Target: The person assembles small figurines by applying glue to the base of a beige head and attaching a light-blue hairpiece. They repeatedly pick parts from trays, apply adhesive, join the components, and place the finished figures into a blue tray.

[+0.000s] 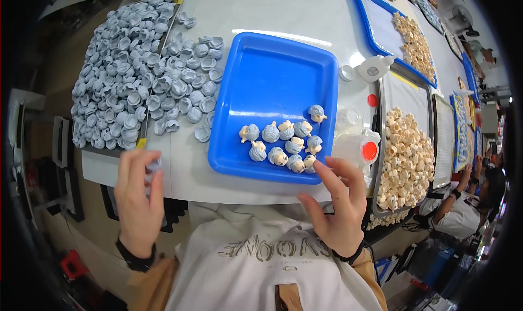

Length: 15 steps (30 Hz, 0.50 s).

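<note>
My left hand (139, 199) is at the table's front edge, its thumb and fingers closed around a small grey-blue hair shell (154, 166). The fingers partly cover that piece. My right hand (344, 205) hovers by the near right corner of a blue tray (272, 66), fingers apart and nothing in them. Its index fingertip comes close to a small doll head (309, 163) in that corner. Several such doll heads, cream with grey-blue hair, lie in the tray's near half. Grey-blue hair shells (117, 77) are heaped in a tray at the left and spill onto the table.
Right of the blue tray stand a white bottle (375, 68) and a clear container with a red cap (357, 148). Beyond them a metal tray holds cream head pieces (406, 164). Another blue tray (376, 28) sits at the far right. A person (463, 202) works farther right.
</note>
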### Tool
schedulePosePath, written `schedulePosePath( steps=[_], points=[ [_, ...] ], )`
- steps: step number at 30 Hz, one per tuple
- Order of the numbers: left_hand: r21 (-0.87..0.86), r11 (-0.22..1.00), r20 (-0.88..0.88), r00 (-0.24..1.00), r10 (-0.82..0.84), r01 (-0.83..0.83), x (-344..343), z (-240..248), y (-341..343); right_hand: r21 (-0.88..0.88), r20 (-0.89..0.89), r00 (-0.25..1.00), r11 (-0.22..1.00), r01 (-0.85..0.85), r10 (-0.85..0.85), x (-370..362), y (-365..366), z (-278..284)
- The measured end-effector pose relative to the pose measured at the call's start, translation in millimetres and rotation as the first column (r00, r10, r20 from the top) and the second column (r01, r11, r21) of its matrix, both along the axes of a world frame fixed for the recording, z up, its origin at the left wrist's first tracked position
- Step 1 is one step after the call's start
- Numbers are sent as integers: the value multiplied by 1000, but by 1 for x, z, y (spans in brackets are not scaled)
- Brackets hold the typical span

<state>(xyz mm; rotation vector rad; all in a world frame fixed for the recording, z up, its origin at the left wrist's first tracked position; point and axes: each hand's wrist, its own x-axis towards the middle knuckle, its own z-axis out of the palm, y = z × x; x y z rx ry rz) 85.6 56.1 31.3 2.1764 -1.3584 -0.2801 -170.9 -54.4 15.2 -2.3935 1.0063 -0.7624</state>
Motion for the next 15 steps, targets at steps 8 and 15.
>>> schedulePosePath(
  steps=[8, 15],
  points=[
    [145, 933, 272, 893, -358, 330, 13, -9, -46, -2, 25, 1000, 1000, -12, 12, -7, 3, 6],
    [360, 789, 278, 750, -600, 498, 9, -12, -55, 24, -81, 995, 998, -60, 62, 1, 1, -12]
  ],
)
